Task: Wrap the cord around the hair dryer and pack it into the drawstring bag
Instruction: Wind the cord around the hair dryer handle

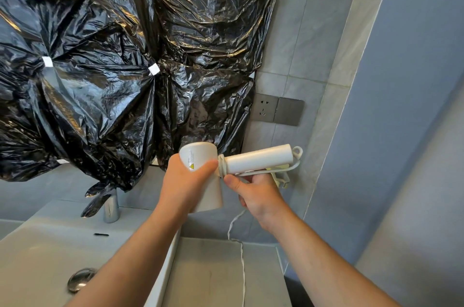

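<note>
Head view: my left hand [187,181] is closed around the barrel of the white hair dryer [226,163], held in the air above the bench [213,276] beside the sink [50,251], thumb lying across the warning label. The cord [222,167] makes several turns at the base of the handle, which points right. My right hand [258,194], fingers [232,182] pinched shut, holds the cord just under the handle.

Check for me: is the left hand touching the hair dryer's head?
Touching. The head view shows the left hand wrapped around the hair dryer head, thumb pressed against it beside the warning label.
</note>
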